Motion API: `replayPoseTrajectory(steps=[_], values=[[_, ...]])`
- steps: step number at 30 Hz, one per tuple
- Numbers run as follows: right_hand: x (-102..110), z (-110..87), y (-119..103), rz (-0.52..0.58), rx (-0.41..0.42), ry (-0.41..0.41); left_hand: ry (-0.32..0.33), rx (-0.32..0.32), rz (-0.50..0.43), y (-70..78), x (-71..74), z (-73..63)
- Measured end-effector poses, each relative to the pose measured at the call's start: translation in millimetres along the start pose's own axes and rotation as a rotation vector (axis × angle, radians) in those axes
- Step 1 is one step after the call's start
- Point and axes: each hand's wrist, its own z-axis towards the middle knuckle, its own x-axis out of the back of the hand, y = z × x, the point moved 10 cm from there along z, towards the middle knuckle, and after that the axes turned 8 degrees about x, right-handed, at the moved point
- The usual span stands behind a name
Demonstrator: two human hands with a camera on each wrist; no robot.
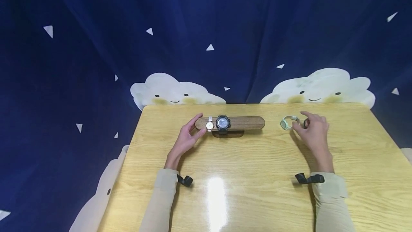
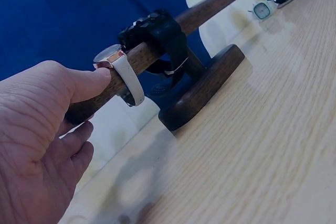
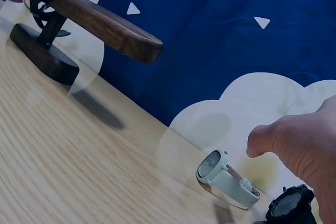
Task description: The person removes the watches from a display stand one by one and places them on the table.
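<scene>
A dark wooden watch stand (image 1: 248,122) stands near the table's far edge. Round its bar are a white-strapped watch (image 2: 128,80) with a rose-gold case, near the left end, and a chunky black watch (image 1: 222,122) beside it. My left hand (image 1: 185,139) grips the bar's left end, its thumb up against the white-strapped watch. Over on the right, my right hand (image 1: 315,131) has thumb and fingers parted above a pale green watch (image 3: 226,179) and another black watch (image 3: 290,206) on the table. In the head view that hand partly covers the second black watch.
The light wood table (image 1: 257,174) meets a dark blue curtain (image 1: 193,17) printed with clouds and white triangles. Black straps (image 1: 185,180) stick out at both wrists.
</scene>
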Motion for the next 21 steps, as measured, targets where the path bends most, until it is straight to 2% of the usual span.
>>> replayPoseTrajectory(steps=[7,12,21], values=[[-2.8,2.8,-12.2,0.021,0.065,0.018,0.002,0.001,-0.002,0.2,0.6,-1.1],[-6.1,4.6,-22.4,0.086,0.126,0.026,0.004,0.003,0.011,-0.3,1.8,-1.1],[-13.6,4.6,-33.8,0.114,0.155,0.025,0.006,-0.001,0.014,-1.2,1.1,-0.6]])
